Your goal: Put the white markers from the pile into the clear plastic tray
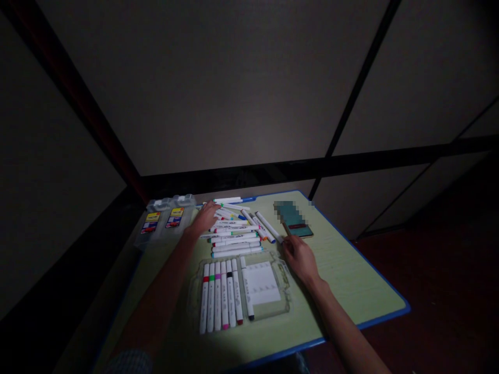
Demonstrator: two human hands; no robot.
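Many loose markers (236,234) lie mostly left-to-right at the worktop's (351,275) far middle. The left hand (206,215) rests, fingers open, on their far-left end; the right hand (299,257), curled, grip unclear, sits just right of them.

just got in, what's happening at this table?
A person is handling markers at a green table. The left hand lies on the loose marker pile. The right hand sits by the clear tray, where a row of markers lies. It is too dark to tell either grip.
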